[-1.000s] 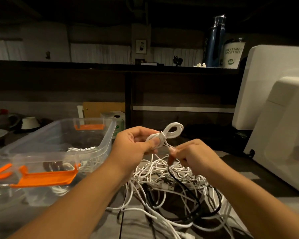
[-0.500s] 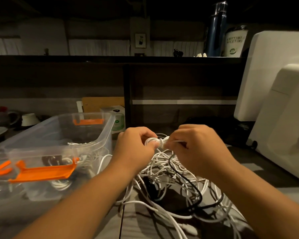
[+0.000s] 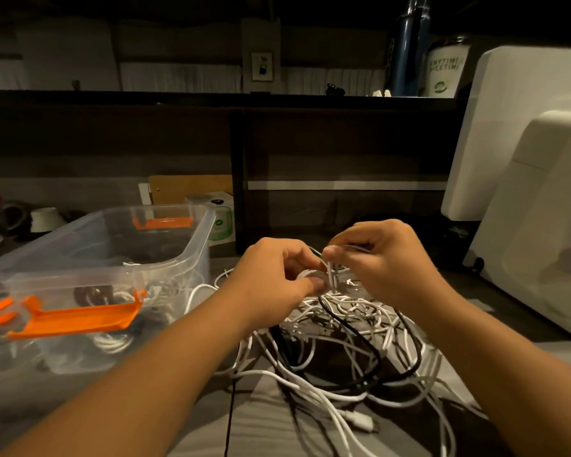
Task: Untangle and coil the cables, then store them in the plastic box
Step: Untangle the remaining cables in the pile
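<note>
Both hands pinch white cable [image 3: 329, 275] above cable pile [image 3: 343, 351]

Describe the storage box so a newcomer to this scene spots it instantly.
On the dark table, look left of the cable tangle. The plastic box stands there: clear walls, orange clips, white coils inside, unlike the small white carton behind it.

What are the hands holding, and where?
A small white cable coil. The left hand grips the coil itself; the right hand pinches its loose end.
</note>
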Motion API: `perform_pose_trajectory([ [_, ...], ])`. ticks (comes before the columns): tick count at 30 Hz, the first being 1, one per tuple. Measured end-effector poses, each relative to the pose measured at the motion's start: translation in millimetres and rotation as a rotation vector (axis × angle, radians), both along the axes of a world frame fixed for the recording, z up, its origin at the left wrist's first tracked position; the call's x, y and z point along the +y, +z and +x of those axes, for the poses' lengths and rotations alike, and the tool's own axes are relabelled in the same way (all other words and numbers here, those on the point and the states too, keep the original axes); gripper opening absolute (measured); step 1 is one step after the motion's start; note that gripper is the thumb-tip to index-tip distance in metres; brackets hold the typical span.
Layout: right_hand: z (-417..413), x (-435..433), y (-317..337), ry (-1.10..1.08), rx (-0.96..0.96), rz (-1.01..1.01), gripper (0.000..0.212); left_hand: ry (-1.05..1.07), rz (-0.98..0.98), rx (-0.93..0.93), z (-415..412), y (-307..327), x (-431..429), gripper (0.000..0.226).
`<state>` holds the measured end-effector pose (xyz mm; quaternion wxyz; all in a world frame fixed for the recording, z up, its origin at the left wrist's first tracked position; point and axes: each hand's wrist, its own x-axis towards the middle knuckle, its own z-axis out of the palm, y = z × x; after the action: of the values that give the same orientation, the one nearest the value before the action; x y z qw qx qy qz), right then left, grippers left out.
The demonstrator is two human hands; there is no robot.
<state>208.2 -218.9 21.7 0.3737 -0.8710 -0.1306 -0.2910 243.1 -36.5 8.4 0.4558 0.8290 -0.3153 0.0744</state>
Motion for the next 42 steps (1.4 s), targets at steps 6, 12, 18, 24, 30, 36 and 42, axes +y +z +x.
perform_pose_trajectory([
  [6, -1, -7, 7, 0.129, 0.375, 0.318, 0.019, -0.189, -0.132, 0.119, -1, 7, 8, 0.014],
  [12, 5, -4, 0, 0.308, 0.624, 0.609, 0.027, -0.264, -0.354, 0.241, -2, 4, 10, 0.012],
  [18, 6, 4, -5, 0.342, 0.674, 0.657, 0.032, -0.213, -0.706, 0.431, 5, -6, 2, 0.030],
  [24, 5, 12, -7, 0.191, 0.536, 0.261, 0.028, -0.014, -0.759, 0.436, 7, -7, -5, 0.010],
  [30, -1, 14, -6, -0.037, 0.260, -0.200, 0.022, 0.187, -0.495, 0.124, 19, -8, 2, 0.018],
  [36, -5, 14, -1, -0.181, -0.019, -0.334, 0.013, 0.280, -0.263, -0.029, 19, -8, 7, 0.016],
  [42, -3, 5, -1, -0.160, -0.238, -0.389, 0.014, 0.218, -0.009, -0.115, 10, -2, 4, 0.016],
])
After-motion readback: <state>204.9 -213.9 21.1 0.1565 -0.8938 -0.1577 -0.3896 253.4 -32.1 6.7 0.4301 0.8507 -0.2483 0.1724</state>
